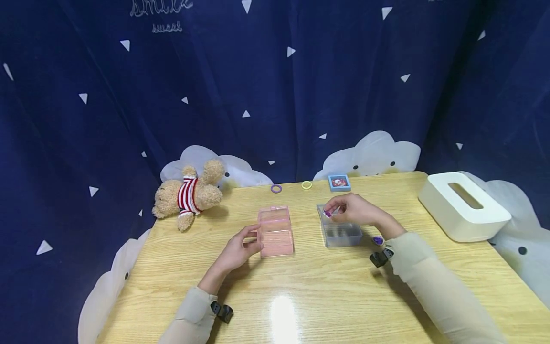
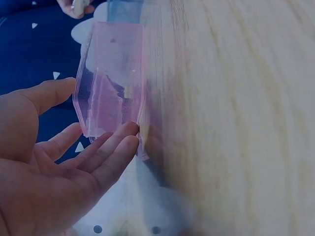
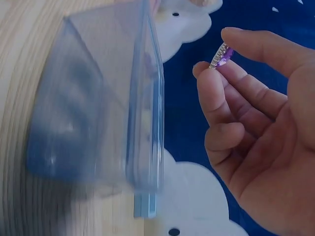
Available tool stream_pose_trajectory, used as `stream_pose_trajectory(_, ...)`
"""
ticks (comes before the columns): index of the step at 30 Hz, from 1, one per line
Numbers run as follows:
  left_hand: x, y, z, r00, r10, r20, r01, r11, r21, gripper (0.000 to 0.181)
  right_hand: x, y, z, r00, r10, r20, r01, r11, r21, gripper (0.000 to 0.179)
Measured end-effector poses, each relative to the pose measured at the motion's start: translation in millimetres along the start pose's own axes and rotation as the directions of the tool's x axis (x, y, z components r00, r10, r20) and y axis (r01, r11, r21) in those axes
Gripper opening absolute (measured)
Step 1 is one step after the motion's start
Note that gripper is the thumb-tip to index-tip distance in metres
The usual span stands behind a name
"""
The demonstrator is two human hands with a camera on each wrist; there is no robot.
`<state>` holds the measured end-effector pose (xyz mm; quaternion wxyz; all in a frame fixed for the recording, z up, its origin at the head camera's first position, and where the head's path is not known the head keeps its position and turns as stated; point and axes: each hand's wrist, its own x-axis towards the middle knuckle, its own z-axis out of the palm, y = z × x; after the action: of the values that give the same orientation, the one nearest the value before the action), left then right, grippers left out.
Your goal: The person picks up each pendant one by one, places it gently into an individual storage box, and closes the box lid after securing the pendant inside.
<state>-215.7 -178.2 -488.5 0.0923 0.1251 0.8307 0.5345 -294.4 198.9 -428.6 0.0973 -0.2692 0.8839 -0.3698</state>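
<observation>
A see-through pink plastic box (image 1: 277, 243) lies with its lid opened away from me. My left hand (image 1: 240, 248) is at its left side, thumb by the near corner; in the left wrist view the fingertips (image 2: 129, 129) touch its edge, with the fingers fairly straight. Between thumb and fingers, my right hand (image 1: 352, 210) pinches a small purple gem (image 3: 224, 56) with a silver toothed rim. That hand is above a see-through blue-grey box (image 1: 342, 237), also opened, its lid partly hidden behind the hand. Another purple gem (image 1: 378, 240) lies right of this box.
At the back of the table (image 1: 258, 296) lie a purple ring (image 1: 276, 188), a yellow ring (image 1: 306, 185) and a small blue-framed picture (image 1: 339, 183). A teddy bear (image 1: 189, 196) in a striped shirt lies at the left. A white tissue box (image 1: 464, 205) stands at the right.
</observation>
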Motion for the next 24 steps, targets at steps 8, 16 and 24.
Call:
stream_pose_trajectory(8,-7.6,20.6,0.2,1.000,0.001,0.003,-0.001,1.000,-0.014,0.059,18.0,-22.1,23.7,0.999,-0.039,0.035,0.040,0.999,-0.022,0.023)
stream_pose_trajectory(16,-13.6,35.6,-3.6,1.000,-0.012,0.024,0.012,1.000,-0.011,0.057,37.0,-38.0,49.2,0.994,-0.093,0.065,0.096,0.994,-0.058,0.022)
stream_pose_trajectory(24,-12.8,34.6,-3.2,1.000,-0.006,0.017,0.006,1.000,-0.001,0.057,49.1,-51.4,73.5,0.985,-0.158,0.069,0.162,0.985,-0.063,0.023)
